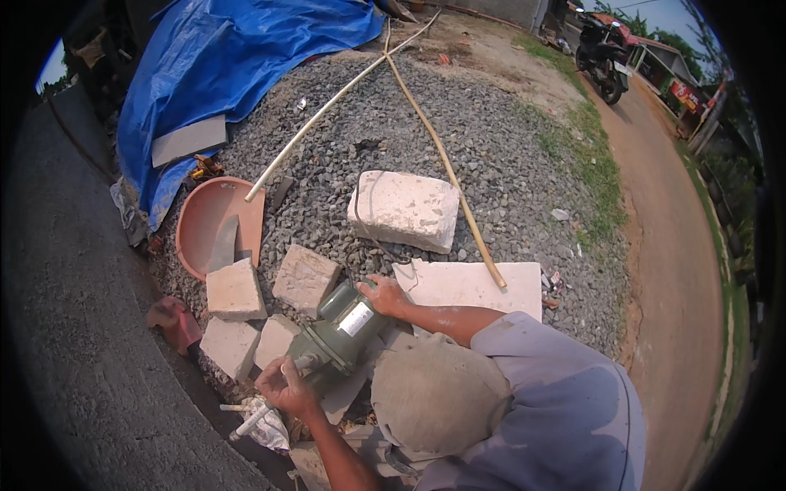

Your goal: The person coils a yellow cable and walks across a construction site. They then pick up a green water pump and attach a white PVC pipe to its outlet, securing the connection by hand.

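Note:
Neither of my hands is in view. Just below the middle, a co-worker in a tan cap [440, 393] and a grey shirt bends over a green water pump [334, 344]. One of the co-worker's hands [386, 296] rests on the pump's far end. The other hand [288, 386] is closed at a pipe fitting on the near end, and its exact hold is partly hidden. Pale blocks [306, 278] lie around the pump. A short grey pipe [250, 421] sticks out below the near hand.
Gravel [327, 168] spreads ahead, with a large white block [405, 209], a flat white slab [479, 286] and two crossing poles [434, 131]. At left are an orange basin [196, 225], a blue tarp [221, 69] and a grey concrete surface [74, 327]. A motorcycle [604, 61] stands by the road.

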Motion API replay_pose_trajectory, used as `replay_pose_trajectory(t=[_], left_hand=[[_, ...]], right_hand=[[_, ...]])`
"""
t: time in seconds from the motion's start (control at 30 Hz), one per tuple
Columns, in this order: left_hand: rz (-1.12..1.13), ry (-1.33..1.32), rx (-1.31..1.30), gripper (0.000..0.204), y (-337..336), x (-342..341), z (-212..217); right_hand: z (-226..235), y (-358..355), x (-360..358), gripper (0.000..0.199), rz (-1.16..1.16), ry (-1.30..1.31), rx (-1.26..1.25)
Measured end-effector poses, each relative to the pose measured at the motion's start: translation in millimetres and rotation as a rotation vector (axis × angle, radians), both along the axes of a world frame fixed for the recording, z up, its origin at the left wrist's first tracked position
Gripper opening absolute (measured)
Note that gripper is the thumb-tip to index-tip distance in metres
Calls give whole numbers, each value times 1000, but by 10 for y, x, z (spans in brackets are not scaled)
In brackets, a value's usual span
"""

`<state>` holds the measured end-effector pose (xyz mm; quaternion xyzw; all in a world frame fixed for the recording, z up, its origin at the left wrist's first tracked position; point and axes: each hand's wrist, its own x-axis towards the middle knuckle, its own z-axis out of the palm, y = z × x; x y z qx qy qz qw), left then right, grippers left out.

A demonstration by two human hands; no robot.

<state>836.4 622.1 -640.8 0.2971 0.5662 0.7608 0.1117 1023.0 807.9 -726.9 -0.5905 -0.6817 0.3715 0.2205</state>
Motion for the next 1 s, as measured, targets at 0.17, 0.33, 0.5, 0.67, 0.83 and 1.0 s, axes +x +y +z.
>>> replay_pose_trajectory(t=[0.17,0.33,0.5,0.67,0.83,1.0], left_hand=[[-13,249,-66,18,-142,-77,2],[-45,540,-240,10,-193,-134,227],[-88,609,-365,9,-224,-152,325],[-157,760,-521,9,-272,-179,548],[-345,968,-638,10,-301,-351,768],[-330,1031,-639,12,-278,-410,799]], right_hand=[[80,-14,-20,66,-4,-15,-37],[13,7,-13,66,-11,-22,-27],[1,5,-7,65,-7,-8,-44],[38,-23,-6,65,-21,-15,-59],[32,10,-15,67,-22,-25,-76],[67,23,-44,67,-19,-21,-65]])
